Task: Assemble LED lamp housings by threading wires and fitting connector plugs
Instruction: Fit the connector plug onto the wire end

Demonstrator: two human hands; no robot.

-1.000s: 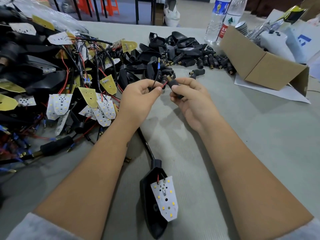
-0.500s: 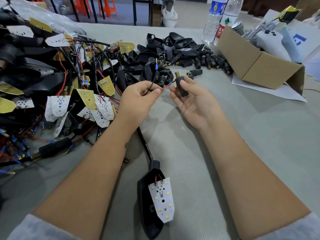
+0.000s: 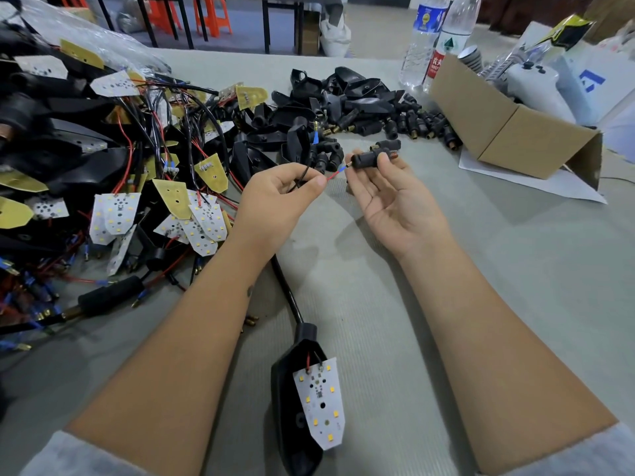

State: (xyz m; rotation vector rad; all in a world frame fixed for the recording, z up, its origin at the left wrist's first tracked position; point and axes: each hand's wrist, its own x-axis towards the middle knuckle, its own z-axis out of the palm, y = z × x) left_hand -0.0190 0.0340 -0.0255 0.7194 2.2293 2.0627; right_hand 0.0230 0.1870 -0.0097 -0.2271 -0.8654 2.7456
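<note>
The red wire (image 3: 332,175) looks thin, light and floppy, so it is best pinched close behind its blue-sleeved tip. The left hand (image 3: 280,197) does just that, fingers curled on it. The right hand (image 3: 391,197), apart from the left, holds the small rigid connector plug (image 3: 369,160) at its fingertips, wire tip just beside the plug's mouth. The lamp housing (image 3: 288,400) lies on the table well below the plug, between the forearms

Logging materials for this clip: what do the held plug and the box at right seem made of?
Connector plug: apparently matte black plastic or rubber, with a brass-coloured threaded metal end.
Box: plain brown cardboard, dull surface, raw folded flaps.
</note>
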